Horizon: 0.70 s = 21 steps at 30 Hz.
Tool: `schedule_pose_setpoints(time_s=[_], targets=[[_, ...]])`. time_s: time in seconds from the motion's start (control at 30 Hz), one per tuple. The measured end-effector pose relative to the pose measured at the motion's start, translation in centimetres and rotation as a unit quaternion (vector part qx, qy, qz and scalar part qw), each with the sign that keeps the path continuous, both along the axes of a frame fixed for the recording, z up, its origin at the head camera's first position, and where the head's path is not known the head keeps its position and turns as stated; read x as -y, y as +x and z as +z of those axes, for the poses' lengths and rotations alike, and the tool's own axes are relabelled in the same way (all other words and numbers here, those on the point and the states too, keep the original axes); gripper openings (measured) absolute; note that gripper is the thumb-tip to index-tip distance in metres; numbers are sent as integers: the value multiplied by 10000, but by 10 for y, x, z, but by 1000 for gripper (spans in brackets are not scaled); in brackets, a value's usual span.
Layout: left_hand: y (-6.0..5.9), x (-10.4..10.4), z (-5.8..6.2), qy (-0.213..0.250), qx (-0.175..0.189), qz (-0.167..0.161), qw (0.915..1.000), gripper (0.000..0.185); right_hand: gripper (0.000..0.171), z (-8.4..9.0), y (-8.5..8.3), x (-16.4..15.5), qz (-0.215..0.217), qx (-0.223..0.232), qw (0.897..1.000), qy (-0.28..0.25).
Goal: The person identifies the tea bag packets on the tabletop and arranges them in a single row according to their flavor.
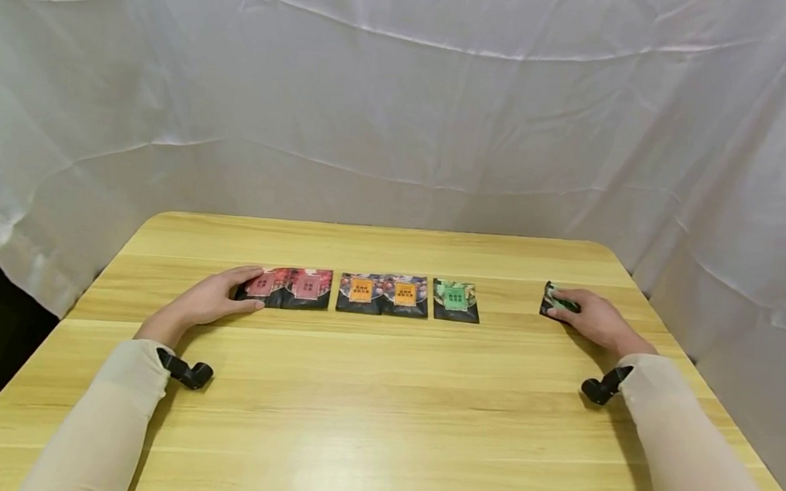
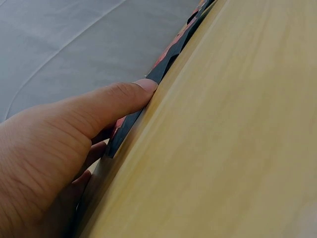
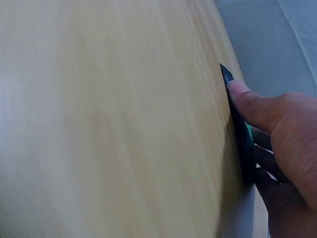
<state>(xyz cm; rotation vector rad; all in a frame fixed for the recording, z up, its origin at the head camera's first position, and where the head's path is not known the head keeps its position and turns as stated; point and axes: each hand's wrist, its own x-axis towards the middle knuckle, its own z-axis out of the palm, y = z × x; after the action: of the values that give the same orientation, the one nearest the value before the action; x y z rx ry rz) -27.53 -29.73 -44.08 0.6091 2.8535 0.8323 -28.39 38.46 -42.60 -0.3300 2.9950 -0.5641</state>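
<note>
Over the far left end of a row of flat sachets, my left hand (image 1: 209, 297) holds the outer red-and-black sachet (image 1: 263, 287) by its edges. Its thumb (image 2: 126, 94) lies along the near edge in the left wrist view, with the other fingers bent at the outer side. The second red sachet (image 1: 307, 288) overlaps or adjoins it. Away to the right, my right hand (image 1: 593, 318) pinches a green-and-black sachet (image 1: 549, 300) between thumb and fingers. That sachet is tilted and partly covered by the fingers; in the right wrist view its dark back (image 3: 242, 139) shows.
Between the hands lie two orange-labelled sachets (image 1: 361, 293) side by side, then one green-labelled sachet (image 1: 457, 302). All rest on a wooden table (image 1: 379, 400). A pale curtain (image 1: 404, 122) hangs behind and along the sides.
</note>
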Motion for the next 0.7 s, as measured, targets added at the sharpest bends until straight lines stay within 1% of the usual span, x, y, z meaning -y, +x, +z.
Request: schedule_pose_setpoints(time_s=[0.23, 0.7], targets=[[1, 0, 1, 14, 11, 21, 10000, 83, 66, 2, -1, 18, 206, -66, 9998, -32], [0, -1, 1, 74, 89, 22, 9999, 84, 60, 2, 3, 52, 513, 14, 9985, -180]])
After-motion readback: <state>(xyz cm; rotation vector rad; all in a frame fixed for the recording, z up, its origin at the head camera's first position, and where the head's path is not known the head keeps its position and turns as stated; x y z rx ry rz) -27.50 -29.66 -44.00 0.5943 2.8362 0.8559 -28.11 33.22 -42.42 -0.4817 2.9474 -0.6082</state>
